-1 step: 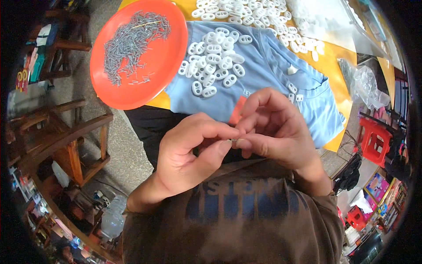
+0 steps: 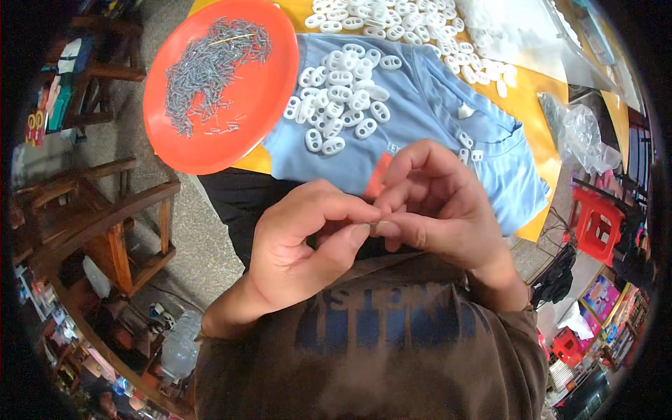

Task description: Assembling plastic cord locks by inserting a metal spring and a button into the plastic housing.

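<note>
Pinches a tiny, mostly hidden piece (image 2: pixel 373 228) between left fingers (image 2: pixel 350 242) and right fingers (image 2: pixel 413 228), with white two-holed links (image 2: pixel 340 94) beyond.

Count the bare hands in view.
2: left hand left of centre, right hand right of it, fingertips together near the blue shirt. Some fingers are hidden; no other hand seen.

Large dark-blue lettering (image 2: pixel 392 330) runs across the worn brown shirt (image 2: pixel 392 385), with a fainter, smaller line of letters (image 2: pixel 392 299) above it; a few small pale letters (image 2: pixel 394 148) stand on the light-blue shirt (image 2: pixel 514 185) on the counter (image 2: pixel 533 112)
</note>
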Action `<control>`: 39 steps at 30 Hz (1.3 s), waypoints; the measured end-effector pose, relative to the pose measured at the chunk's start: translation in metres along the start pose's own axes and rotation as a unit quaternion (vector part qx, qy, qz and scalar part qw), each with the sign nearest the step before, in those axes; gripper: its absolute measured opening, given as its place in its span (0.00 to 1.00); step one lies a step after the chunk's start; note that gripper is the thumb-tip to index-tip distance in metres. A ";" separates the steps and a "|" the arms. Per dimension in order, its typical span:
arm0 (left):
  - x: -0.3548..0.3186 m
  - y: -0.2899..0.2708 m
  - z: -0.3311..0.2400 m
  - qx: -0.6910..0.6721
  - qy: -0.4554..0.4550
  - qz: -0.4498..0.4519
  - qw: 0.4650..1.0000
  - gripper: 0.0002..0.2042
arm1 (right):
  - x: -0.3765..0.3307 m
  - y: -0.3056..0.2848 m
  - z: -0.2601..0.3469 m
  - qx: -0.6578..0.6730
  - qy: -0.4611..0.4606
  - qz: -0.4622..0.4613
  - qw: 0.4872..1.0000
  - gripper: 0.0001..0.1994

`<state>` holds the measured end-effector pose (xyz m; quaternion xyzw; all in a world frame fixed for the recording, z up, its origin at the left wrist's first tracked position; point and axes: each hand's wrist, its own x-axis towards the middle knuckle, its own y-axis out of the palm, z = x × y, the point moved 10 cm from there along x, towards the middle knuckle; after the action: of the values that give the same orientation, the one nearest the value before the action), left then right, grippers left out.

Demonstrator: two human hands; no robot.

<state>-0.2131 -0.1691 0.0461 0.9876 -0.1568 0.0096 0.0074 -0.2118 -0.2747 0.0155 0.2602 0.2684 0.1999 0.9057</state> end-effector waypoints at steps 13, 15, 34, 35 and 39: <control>-0.001 -0.010 0.000 0.040 0.024 -0.049 0.998 0.06 | -0.003 0.003 0.002 -0.093 -0.030 -0.004 0.995 0.07; -0.001 -0.009 -0.002 0.054 0.043 -0.047 0.997 0.07 | -0.003 0.005 -0.001 -0.101 -0.019 -0.015 0.995 0.05; -0.011 -0.009 0.018 -0.101 -0.033 -0.060 0.992 0.11 | -0.002 0.000 0.002 -0.090 -0.061 -0.041 0.993 0.03; -0.011 -0.009 0.018 -0.096 -0.030 -0.061 0.993 0.11 | -0.002 0.001 0.002 -0.092 -0.061 -0.043 0.993 0.03; -0.010 -0.008 0.017 -0.091 -0.026 -0.057 0.994 0.11 | -0.002 0.000 0.000 -0.076 -0.047 -0.052 0.995 0.02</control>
<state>-0.2194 -0.1586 0.0290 0.9900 -0.1002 -0.0312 0.0939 -0.2131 -0.2753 0.0168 0.1850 0.2228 0.1605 0.9436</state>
